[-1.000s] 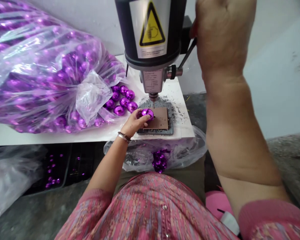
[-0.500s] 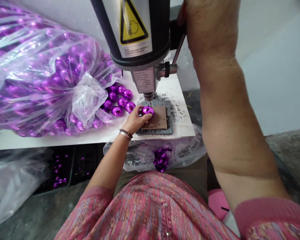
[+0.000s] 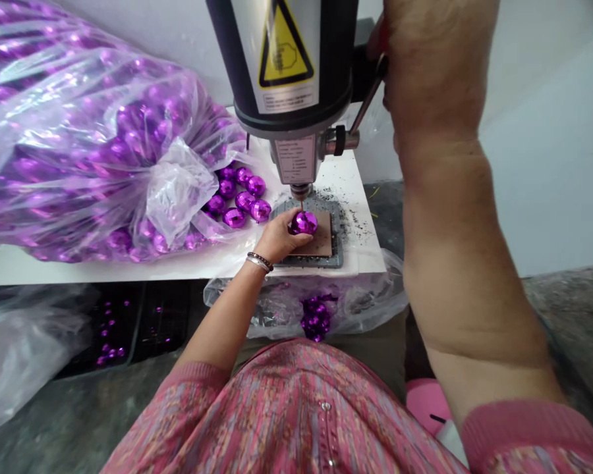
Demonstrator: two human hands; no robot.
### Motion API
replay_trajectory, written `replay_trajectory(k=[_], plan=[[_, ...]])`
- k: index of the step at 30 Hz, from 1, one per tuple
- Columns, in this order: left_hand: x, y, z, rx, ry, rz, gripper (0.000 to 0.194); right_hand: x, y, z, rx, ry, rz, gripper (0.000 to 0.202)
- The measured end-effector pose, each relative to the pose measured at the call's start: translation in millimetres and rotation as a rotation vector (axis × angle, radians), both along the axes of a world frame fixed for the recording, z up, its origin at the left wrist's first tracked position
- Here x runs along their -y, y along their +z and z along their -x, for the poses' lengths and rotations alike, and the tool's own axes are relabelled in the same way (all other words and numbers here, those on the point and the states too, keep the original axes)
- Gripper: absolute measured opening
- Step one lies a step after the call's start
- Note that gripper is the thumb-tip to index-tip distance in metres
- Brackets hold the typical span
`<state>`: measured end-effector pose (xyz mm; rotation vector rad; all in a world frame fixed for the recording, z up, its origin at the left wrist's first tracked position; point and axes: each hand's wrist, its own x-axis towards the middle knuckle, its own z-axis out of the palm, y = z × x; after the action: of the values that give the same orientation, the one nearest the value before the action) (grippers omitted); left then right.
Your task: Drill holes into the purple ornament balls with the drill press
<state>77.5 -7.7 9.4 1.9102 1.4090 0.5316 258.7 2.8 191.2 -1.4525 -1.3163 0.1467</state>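
My left hand [image 3: 281, 236] pinches a shiny purple faceted ball [image 3: 304, 222] on a brown board [image 3: 323, 241], which lies on the drill press's grey metal base [image 3: 337, 253]. Directly above the ball is the thin bit of the drill press [image 3: 296, 161], its tip at or close to the ball's top. At the upper right my right hand [image 3: 395, 46] is by the press's feed lever [image 3: 370, 99]; its fingers are mostly hidden behind the wrist and cut off by the frame's top. Several loose purple balls [image 3: 234, 217] lie left of the base.
A large clear bag of purple balls [image 3: 79, 158] covers the left of the white table [image 3: 366, 230]. Dark shavings lie right of the base. An open plastic bag [image 3: 366, 309] with purple balls hangs below the table's front edge. Dark crates [image 3: 163, 316] stand below at left.
My left hand and the ball have moved slightly right on the board, so the ball is now under the bit. The view has shifted a little; my right hand stays by the lever.
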Motion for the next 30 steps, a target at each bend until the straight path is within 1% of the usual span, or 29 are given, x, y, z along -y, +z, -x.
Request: replay_trajectory(k=[2,3,5,8,11,15,21,26,30], plan=[[1.8,-0.3,-0.1,0.011,0.006,0.0,0.071,7.5,-8.7,1.4,-0.102,0.022,-0.09,0.031],[2.7,-0.3,-0.2,0.015,0.009,-0.007,0.07,14.2,-14.3,2.0,-0.099,0.05,-0.138,0.036],[4.2,0.2,-0.4,0.012,0.014,-0.018,0.068,31.5,-27.9,2.8,-0.034,0.09,-0.219,0.037],[5.4,0.4,-1.2,-0.002,0.017,-0.024,0.067,57.5,-51.6,2.9,0.088,0.074,-0.22,0.027],[5.4,-1.6,-1.6,-0.002,0.02,-0.041,0.067,71.4,-73.4,3.3,0.159,0.041,-0.237,0.016],[5.2,-6.6,-0.5,0.025,0.022,-0.056,0.068,72.4,-94.3,3.7,0.192,0.031,-0.274,0.013],[5.0,-12.3,1.5,0.063,-0.004,-0.062,0.062,68.1,-115.7,0.6,0.223,-0.01,-0.362,0.025],[4.5,-14.0,2.3,0.066,-0.007,-0.064,0.066,64.6,-132.9,0.3,0.191,-0.051,-0.421,0.027],[5.1,-13.2,3.3,0.08,-0.012,-0.051,0.066,62.1,-150.9,4.8,0.169,-0.045,-0.477,0.029]])
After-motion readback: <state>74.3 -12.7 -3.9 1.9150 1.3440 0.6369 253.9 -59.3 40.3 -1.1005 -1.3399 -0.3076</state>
